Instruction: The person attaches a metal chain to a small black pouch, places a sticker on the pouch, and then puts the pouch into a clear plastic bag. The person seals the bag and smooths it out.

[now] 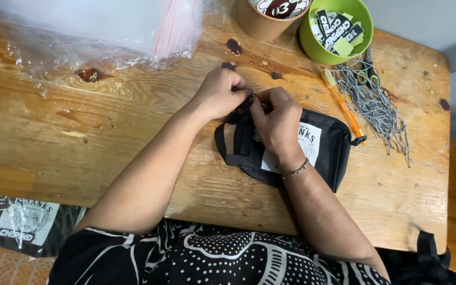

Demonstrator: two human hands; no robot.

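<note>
While both pinch its top edge, black pouch (323, 145) under right hand (276, 122), left hand (220, 92) beside

pouch (328, 145) on table (80, 132) — bowl (312, 45) behind

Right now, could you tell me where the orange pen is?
The orange pen lies on the wooden table, right of the black pouch, beside the speckled cords.
</note>
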